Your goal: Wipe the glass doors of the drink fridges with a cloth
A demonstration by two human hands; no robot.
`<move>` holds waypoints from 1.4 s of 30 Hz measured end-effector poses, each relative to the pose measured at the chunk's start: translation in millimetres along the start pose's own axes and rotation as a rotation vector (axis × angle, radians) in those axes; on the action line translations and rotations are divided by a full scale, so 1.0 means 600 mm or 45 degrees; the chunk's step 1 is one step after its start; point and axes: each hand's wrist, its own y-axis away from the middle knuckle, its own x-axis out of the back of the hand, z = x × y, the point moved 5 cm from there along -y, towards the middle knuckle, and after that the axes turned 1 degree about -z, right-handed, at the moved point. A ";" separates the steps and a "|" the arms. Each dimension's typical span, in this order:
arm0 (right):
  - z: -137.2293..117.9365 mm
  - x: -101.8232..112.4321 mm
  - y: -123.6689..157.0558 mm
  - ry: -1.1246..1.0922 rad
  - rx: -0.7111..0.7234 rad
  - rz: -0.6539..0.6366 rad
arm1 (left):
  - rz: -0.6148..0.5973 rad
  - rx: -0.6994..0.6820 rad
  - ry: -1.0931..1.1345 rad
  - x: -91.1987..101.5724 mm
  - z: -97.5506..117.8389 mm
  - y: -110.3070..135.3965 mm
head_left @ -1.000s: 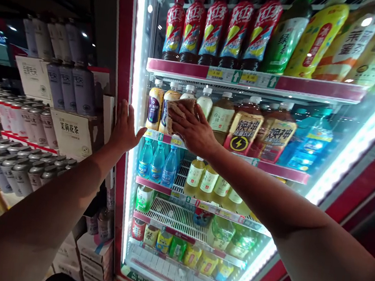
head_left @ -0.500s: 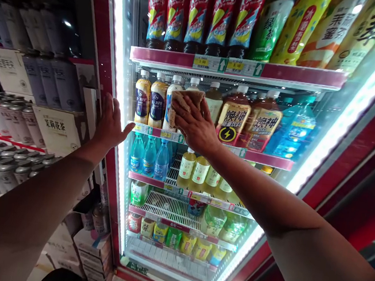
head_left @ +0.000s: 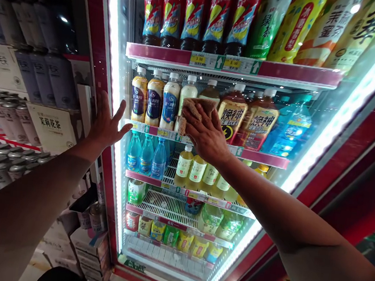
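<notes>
A brown cloth [head_left: 195, 110] lies flat against the cooler's glass door [head_left: 308, 140], pinned there under the spread fingers of the right hand [head_left: 208, 136]. The left hand [head_left: 107, 125], open and holding nothing, presses against the door's red frame [head_left: 93, 59] beside shelves of grey cans [head_left: 1, 156].

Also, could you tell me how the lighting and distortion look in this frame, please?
Head view: the cooler's light strips blow out white, the shelves at left sit dim, wide-angle bending bows the red door frame, and the right hand with its cloth stays sharp.
</notes>
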 end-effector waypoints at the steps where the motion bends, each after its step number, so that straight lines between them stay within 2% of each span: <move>1: 0.000 0.000 0.005 0.000 0.019 -0.015 | -0.002 0.000 -0.012 -0.001 0.000 0.000; 4: 0.010 0.002 0.016 0.004 0.064 -0.033 | -0.006 0.011 -0.035 -0.005 -0.002 0.002; 8: 0.029 0.004 0.032 0.010 -0.008 0.015 | 0.012 -0.017 -0.053 -0.009 -0.006 0.003; 13: 0.023 -0.004 0.069 0.041 -0.027 0.014 | 0.017 -0.043 -0.083 -0.014 -0.014 0.002; 16: 0.031 0.006 0.079 0.054 -0.017 0.002 | 0.019 -0.038 -0.087 -0.016 -0.016 0.002; 22: 0.065 0.027 0.095 0.084 -0.172 0.085 | 0.006 -0.017 -0.059 -0.015 -0.015 0.001; 28: 0.067 0.028 0.124 0.024 -0.136 -0.030 | 0.027 -0.013 -0.055 -0.006 -0.005 0.006; 32: 0.097 0.051 0.122 0.010 -0.248 0.049 | 0.016 0.009 -0.049 -0.006 -0.005 0.006; 35: 0.102 0.052 0.136 0.016 -0.308 0.100 | 0.034 -0.014 -0.055 -0.008 -0.006 0.007; 39: 0.093 0.038 0.166 0.006 -0.290 0.037 | 0.055 -0.031 -0.035 -0.009 -0.004 0.011; 42: 0.105 0.045 0.174 0.015 -0.264 0.011 | 0.039 -0.024 -0.033 -0.008 0.000 0.013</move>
